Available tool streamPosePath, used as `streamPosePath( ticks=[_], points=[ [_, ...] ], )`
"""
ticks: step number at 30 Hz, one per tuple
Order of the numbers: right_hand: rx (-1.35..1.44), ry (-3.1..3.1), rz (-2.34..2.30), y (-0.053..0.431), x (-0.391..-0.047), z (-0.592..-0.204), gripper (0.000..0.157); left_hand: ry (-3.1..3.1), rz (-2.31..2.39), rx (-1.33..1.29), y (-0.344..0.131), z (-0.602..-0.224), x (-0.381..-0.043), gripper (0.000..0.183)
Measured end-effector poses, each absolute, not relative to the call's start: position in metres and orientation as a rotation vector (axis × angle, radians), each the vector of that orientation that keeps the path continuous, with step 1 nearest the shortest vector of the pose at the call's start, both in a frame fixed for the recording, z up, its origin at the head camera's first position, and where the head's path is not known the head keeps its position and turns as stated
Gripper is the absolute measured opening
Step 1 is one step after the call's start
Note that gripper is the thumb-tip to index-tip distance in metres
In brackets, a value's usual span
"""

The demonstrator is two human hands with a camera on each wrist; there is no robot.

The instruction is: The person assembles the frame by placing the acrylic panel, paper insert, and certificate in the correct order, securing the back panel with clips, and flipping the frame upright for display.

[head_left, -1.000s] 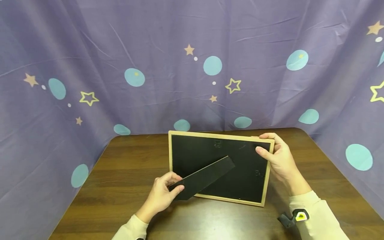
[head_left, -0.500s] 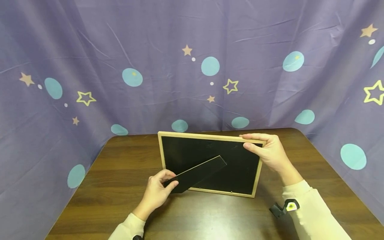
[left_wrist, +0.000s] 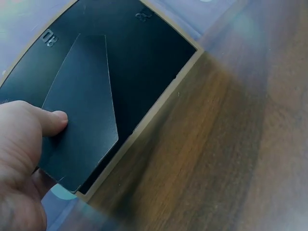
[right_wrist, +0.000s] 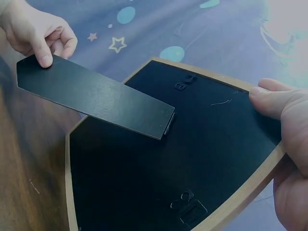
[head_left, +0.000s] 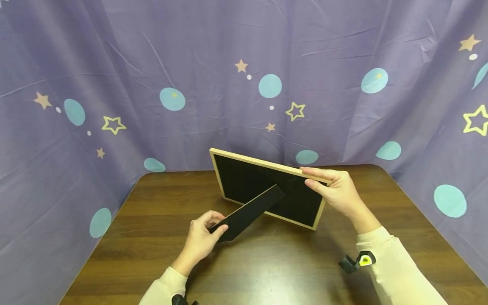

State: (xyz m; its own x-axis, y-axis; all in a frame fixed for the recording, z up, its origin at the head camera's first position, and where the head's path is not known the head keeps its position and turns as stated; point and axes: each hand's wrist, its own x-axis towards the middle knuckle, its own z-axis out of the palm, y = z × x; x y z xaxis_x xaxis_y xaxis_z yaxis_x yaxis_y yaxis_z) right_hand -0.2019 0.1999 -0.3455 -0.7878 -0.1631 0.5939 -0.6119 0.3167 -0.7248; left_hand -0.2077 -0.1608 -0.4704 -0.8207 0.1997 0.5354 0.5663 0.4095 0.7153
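Note:
A picture frame with a light wood border and black back [head_left: 236,178] stands tilted over the table, its back facing me. From the middle of that back a black easel leg [right_wrist: 91,96] swings outward on a hinge. My left hand [head_left: 202,237] pinches the leg's free end, thumb on its outer face. The right hand [head_left: 337,190] grips the frame's upper right corner, thumb on the back and fingers over the top edge. Small metal hangers [right_wrist: 192,209] show on the back in both wrist views. The frame's front is hidden.
The brown wooden table [head_left: 152,212] spreads under both hands. Behind and at the sides hangs a purple curtain [head_left: 213,84] with stars and blue dots. Black wrist mounts [head_left: 358,261] sit on the cream sleeves.
The frame has turned and tipped, its left side rising and moving farther back. The easel leg stands out farther from the back. Both hands keep their holds.

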Motion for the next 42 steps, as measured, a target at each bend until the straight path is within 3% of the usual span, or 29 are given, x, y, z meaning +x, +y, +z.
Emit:
streamPosePath(
  ticks=[6, 11, 15, 23, 42],
  points=[
    [0.733, -2.190, 1.366, 0.194, -0.189, -0.345, 0.026, -2.425, -1.322, -0.826, -0.164, -0.456, -0.194, 0.034],
    [0.761, -2.200, 1.388, 0.190, -0.179, -0.347, 0.025, -2.461, -1.310, -1.041, -0.170, -0.467, -0.193, 0.048],
    [0.776, -2.226, 1.433, 0.189, -0.177, -0.354, 0.025, -2.468, -1.298, -1.131, -0.171, -0.472, -0.188, 0.049],
    [0.850, -2.262, 1.472, 0.195, -0.183, -0.374, 0.031, -2.494, -1.303, -1.115, -0.173, -0.476, -0.186, 0.049],
    [0.871, -2.203, 1.468, 0.181, -0.170, -0.372, 0.030, -2.460, -1.306, -1.099, -0.176, -0.480, -0.178, 0.042]
  ],
)
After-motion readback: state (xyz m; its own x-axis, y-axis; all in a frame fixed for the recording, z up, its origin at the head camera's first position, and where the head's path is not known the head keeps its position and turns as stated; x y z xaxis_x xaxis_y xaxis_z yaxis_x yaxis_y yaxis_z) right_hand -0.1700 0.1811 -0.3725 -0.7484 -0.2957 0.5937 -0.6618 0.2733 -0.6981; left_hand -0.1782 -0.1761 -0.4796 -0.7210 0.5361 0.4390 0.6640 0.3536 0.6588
